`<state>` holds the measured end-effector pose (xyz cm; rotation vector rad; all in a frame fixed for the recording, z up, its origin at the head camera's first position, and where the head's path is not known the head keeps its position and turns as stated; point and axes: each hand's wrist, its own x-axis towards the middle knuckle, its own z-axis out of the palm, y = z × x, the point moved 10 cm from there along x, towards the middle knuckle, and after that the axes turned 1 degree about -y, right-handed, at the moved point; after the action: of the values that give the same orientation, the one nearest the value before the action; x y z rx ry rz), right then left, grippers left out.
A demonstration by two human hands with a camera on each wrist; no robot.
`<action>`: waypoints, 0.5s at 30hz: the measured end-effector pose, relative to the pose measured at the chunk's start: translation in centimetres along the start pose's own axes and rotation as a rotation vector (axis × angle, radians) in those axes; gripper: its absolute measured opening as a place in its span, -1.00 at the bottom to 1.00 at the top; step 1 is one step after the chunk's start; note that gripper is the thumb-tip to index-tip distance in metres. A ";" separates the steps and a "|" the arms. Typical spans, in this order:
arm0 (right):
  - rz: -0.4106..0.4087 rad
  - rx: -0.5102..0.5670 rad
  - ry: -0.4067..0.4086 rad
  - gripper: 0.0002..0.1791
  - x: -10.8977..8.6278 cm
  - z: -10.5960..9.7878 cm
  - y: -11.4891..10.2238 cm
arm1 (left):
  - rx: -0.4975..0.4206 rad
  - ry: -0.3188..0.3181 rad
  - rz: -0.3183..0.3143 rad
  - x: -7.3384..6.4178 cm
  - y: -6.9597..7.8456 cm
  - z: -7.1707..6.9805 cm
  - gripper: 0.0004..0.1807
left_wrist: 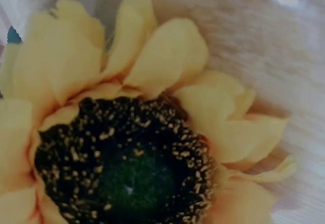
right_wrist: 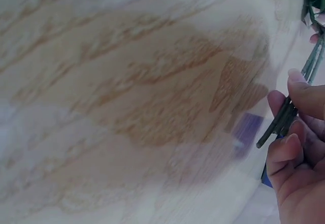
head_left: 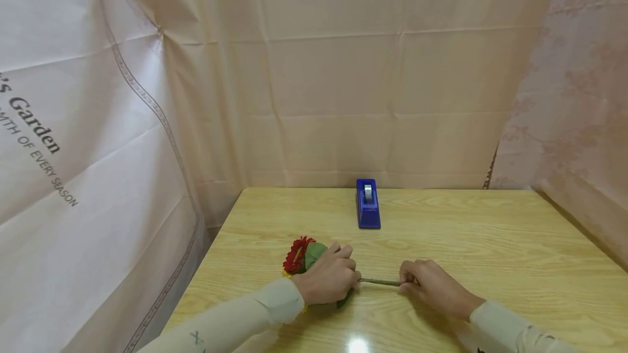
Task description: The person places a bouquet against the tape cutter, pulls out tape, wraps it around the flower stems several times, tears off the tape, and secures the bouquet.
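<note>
A small bunch of flowers lies across both hands. My left hand (head_left: 331,277) grips it just below the blooms, its fingers curled round the stems. Beyond that hand show a red flower (head_left: 296,255) and a green leaf (head_left: 314,255). A yellow sunflower (left_wrist: 132,163) with a dark centre fills much of the left wrist view; the head view shows only bits of its yellow. To the right, my right hand (head_left: 434,287) pinches the thin green stems (head_left: 380,282) near their cut ends. In the right wrist view several stem ends (right_wrist: 277,125) poke out between thumb and fingers.
A blue tape dispenser (head_left: 368,214) with a roll in it stands towards the back of the wooden table (head_left: 471,222). Beige cloth (head_left: 333,80) hangs behind the table, and a printed pale cloth (head_left: 73,233) hangs at the left.
</note>
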<state>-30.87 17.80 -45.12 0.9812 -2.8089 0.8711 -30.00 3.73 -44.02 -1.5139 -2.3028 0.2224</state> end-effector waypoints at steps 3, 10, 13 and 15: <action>0.009 0.031 -0.015 -0.82 0.1 0.2 0.1 | 0.004 -0.006 0.001 0.0 0.1 0.0 -0.77; -0.021 0.046 -0.029 -0.88 0.2 0.4 -0.1 | 0.037 -0.042 0.005 0.0 0.4 0.2 -0.75; -0.038 0.004 -0.030 -0.92 0.2 0.3 -0.3 | 0.040 -0.073 0.008 0.0 0.4 0.5 -0.72; -0.041 -0.022 -0.038 -0.92 0.3 0.3 -0.3 | 0.042 -0.094 0.009 0.1 0.4 0.6 -0.69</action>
<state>-30.87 17.25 -45.19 1.0595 -2.8120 0.8234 -29.97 4.00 -44.67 -1.5240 -2.3485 0.3495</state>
